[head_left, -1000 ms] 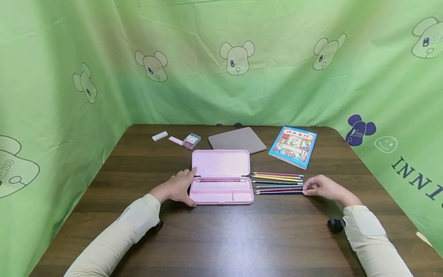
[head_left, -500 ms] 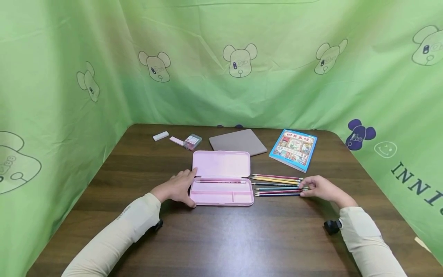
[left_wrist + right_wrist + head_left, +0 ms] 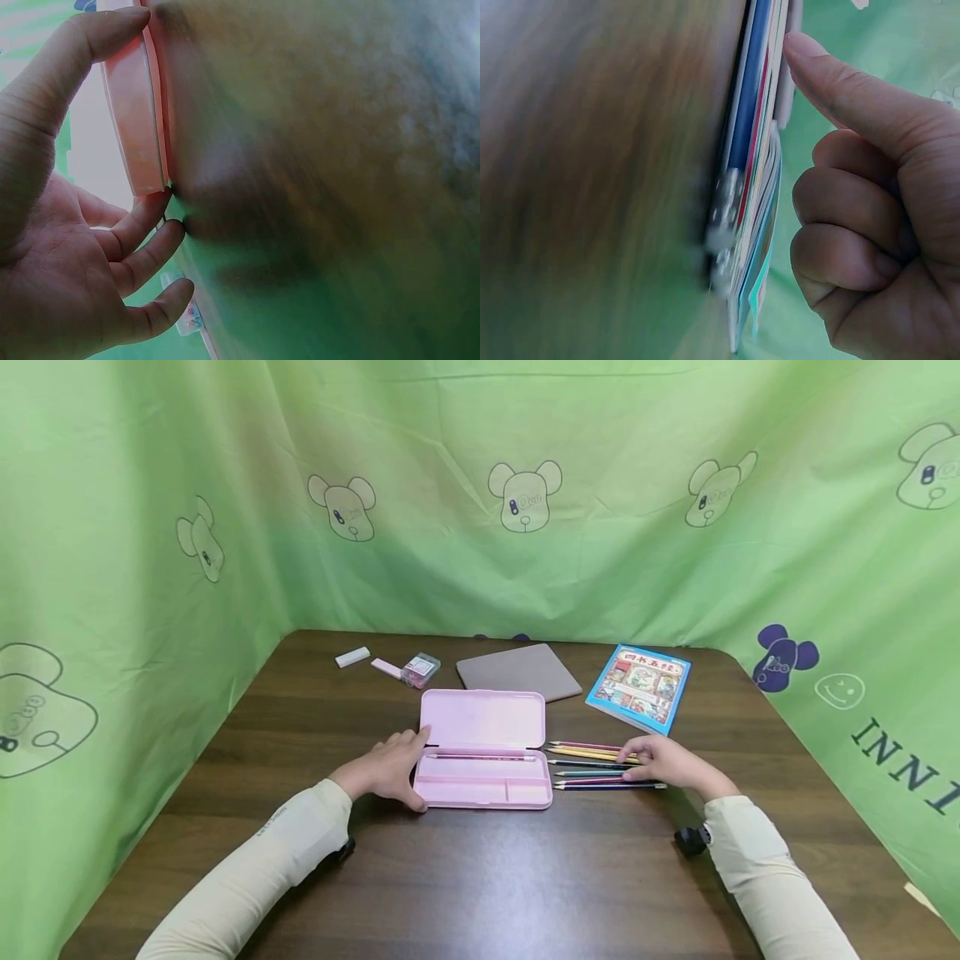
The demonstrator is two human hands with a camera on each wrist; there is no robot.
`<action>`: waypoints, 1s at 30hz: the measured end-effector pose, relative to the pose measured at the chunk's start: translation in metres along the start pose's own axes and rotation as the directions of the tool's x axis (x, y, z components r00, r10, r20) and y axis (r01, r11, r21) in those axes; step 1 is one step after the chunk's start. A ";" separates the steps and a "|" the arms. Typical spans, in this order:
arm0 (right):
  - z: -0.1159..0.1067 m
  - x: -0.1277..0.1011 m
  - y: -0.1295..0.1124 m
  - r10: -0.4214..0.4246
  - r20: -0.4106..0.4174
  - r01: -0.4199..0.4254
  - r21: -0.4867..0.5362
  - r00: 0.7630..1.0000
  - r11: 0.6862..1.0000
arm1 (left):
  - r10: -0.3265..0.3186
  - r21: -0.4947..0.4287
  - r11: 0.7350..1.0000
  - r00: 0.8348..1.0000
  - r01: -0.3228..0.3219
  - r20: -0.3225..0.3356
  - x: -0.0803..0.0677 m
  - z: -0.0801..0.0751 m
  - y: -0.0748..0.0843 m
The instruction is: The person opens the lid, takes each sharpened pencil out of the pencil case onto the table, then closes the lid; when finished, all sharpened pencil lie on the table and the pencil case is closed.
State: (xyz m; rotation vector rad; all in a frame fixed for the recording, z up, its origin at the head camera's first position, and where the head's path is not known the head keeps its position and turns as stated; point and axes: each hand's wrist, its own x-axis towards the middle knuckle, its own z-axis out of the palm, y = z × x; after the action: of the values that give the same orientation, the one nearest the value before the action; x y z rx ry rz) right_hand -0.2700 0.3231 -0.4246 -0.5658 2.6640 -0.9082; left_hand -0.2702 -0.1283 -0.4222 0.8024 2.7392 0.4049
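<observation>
My left hand (image 3: 386,768) grips the left end of an open pink pencil case (image 3: 483,720), thumb at the front edge and fingers toward the back. One pencil (image 3: 480,757) lies in the case's rear compartment. In the left wrist view, the thumb and fingers span the case's end wall (image 3: 135,112). Right of the case lie several pencils side by side, among them yellow pencils (image 3: 585,752), a teal pencil (image 3: 588,774) and a dark blue pencil (image 3: 607,787). My right hand (image 3: 671,764) is over their eraser ends, fingers bent; its fingertip contact is hidden.
Behind the case lies a flat grey laptop-like slab (image 3: 517,670). A blue-bordered book (image 3: 640,687) is at the back right. A small clear box (image 3: 420,670), a pink strip (image 3: 386,668) and a white block (image 3: 352,657) sit at the back left.
My right hand has moved left along the pencils, from their ends to farther over them, and some pencils have shifted slightly. The left hand stays on the case.
</observation>
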 end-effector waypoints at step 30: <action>0.024 0.051 -0.041 -0.126 0.027 0.128 -0.054 0.992 0.990 | -0.022 0.008 1.000 0.999 0.022 0.024 0.005 0.001 -0.003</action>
State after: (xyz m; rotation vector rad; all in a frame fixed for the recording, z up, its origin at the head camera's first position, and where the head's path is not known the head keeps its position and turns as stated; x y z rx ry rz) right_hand -0.2951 0.2587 -0.4238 -0.7619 2.6649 -0.8576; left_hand -0.2750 -0.1279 -0.4254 0.7730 2.7267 0.3777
